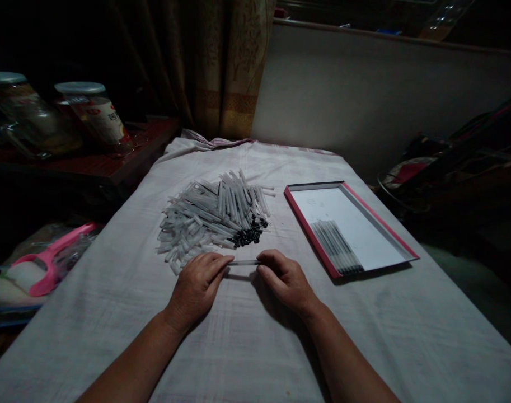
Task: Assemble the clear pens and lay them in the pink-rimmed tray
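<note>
My left hand (198,282) and my right hand (284,278) rest on a pale cloth and hold one clear pen barrel (243,262) between them, each pinching an end. Just beyond lies a heap of clear pen barrels (209,215) with a small cluster of black caps (249,235) at its near right edge. To the right sits a shallow red-rimmed tray (308,229) with a row of several assembled pens (337,246) lying in its near part.
The cloth-covered table (255,336) runs back to a curtain and a pale wall. Two lidded jars (93,117) stand on a dark wooden shelf at the left. A pink plastic handle (49,263) lies lower left. Bags are piled at the right.
</note>
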Motion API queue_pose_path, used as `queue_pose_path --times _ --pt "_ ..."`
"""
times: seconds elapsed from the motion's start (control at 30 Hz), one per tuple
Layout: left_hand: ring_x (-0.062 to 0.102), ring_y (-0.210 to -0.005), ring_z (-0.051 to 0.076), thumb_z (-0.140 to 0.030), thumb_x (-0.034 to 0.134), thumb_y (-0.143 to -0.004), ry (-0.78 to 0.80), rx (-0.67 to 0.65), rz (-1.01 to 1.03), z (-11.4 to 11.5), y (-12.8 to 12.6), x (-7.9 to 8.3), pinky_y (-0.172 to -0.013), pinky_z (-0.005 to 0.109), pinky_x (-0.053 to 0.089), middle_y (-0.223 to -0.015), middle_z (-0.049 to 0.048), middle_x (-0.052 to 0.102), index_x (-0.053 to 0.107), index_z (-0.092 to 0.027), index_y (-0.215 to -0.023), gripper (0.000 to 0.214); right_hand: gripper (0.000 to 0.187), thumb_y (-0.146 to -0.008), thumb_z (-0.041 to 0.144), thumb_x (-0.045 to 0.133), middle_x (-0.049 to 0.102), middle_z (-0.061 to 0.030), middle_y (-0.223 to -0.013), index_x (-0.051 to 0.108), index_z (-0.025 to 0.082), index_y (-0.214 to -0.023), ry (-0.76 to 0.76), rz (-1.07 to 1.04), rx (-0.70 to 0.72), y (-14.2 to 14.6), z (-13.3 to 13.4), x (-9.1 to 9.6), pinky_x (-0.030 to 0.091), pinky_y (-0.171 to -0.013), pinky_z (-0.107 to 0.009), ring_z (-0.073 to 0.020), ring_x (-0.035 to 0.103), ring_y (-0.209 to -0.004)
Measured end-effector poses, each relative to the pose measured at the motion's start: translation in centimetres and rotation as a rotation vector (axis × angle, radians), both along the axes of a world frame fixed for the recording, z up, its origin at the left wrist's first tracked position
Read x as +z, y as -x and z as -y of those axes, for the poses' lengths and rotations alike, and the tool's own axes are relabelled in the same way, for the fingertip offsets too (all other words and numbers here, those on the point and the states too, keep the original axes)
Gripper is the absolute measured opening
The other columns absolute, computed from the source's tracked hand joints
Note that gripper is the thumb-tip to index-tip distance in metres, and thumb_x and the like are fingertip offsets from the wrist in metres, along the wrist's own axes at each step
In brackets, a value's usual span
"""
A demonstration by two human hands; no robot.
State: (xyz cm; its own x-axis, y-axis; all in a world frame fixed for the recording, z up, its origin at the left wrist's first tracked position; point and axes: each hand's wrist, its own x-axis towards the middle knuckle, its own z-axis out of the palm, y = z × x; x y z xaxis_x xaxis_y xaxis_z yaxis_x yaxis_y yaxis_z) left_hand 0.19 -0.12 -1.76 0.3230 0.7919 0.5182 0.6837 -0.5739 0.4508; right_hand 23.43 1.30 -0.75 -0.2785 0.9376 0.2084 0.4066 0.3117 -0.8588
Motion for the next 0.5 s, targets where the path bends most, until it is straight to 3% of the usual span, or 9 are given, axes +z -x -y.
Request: queue_pose_path --times 0.1,0.23,0.37,0.5 --pt "0.065 -0.091 0.020 -0.017 0.054 -0.094 -0.006 -0.004 0.006 -0.03 -0.01 0.04 -0.080 0.033 0.051 -0.099 0.0057 0.071 0.066 -0.022 -0.117 0.026 0.014 -0.090 0.028 0.053 0.071 -0.0031 -0.083 0.064 0.021 -0.093 -0.008 0.022 0.004 -0.05 0.03 -0.03 0.051 -0.071 -0.028 -0.0172 0.067 -0.075" --pt "0.065 -0.091 0.020 -0.016 0.054 -0.095 -0.013 -0.010 0.005 -0.04 -0.02 0.08 -0.080 0.033 0.051 -0.098 0.0055 0.071 0.065 -0.022 -0.116 0.025 0.017 -0.089 0.028 0.055 0.072 -0.0028 -0.083 0.063 0.021 -0.102 -0.012 0.033 0.013 -0.05 0.02 0.04 0.051 -0.070 -0.027 -0.0169 0.067 -0.074" --pt "0.065 -0.091 0.019 -0.017 0.054 -0.095 -0.012 -0.015 0.006 -0.03 0.00 0.01 -0.080 0.033 0.051 -0.099 0.0058 0.070 0.065 -0.021 -0.116 0.025 0.015 -0.092 0.027 0.051 0.069 -0.0026 -0.078 0.064 0.020 -0.089 -0.069 0.078 0.016 -0.03 -0.03 0.24 0.048 -0.067 -0.025 -0.0156 0.065 -0.071" --pt "0.065 -0.091 0.020 -0.017 0.054 -0.095 -0.006 -0.022 -0.006 -0.05 0.02 -0.04 -0.080 0.034 0.051 -0.100 0.0060 0.070 0.065 -0.020 -0.116 0.024 0.014 -0.091 0.028 0.052 0.067 -0.0016 -0.074 0.064 0.019 -0.093 -0.066 0.120 0.031 -0.06 0.04 0.32 0.046 -0.064 -0.024 -0.0148 0.063 -0.066"
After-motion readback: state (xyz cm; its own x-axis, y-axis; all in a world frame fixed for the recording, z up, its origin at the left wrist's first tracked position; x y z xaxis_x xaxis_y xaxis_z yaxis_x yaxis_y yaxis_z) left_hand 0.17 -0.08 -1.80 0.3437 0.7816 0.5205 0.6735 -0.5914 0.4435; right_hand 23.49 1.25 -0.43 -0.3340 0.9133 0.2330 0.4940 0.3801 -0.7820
